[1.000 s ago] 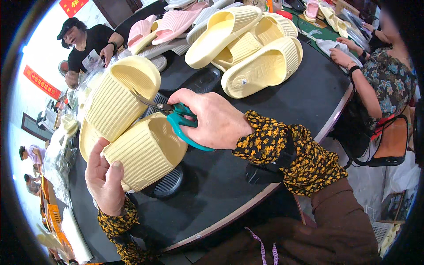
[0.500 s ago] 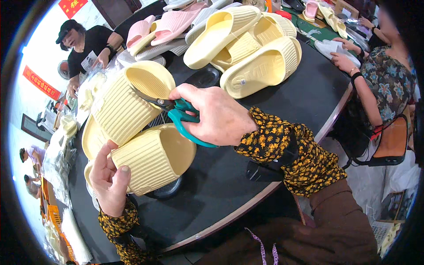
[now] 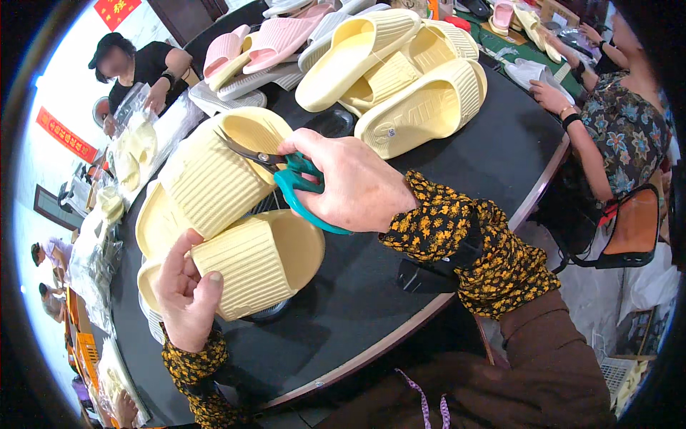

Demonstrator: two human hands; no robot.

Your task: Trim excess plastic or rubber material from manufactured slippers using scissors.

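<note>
My right hand (image 3: 357,182) grips scissors (image 3: 304,187) with teal handles. Their dark blades (image 3: 246,151), slightly apart, reach over the far pale yellow slipper (image 3: 214,175) near the edge of its ribbed strap. My left hand (image 3: 187,293) is at the left end of the near yellow slipper (image 3: 246,268). Its thumb rests against the ribbed strap and its index finger reaches toward the gap between the two slippers; the other fingers are curled and partly hidden. Both slippers lie side by side, toes pointing right, with more yellow sole showing at their left.
Several yellow slippers (image 3: 429,107) are piled beyond my right hand. Pink slippers (image 3: 279,43) and grey ones sit farther back. Clear plastic bags (image 3: 93,250) line the table's left edge. Co-workers are seated at far left and right. A dark object (image 3: 421,277) lies by the near edge of the black table (image 3: 357,300).
The two slippers have shifted slightly right and nearer, and my left hand has moved right with them. The scissors have stayed almost in place. The co-worker at left has moved their hands.
</note>
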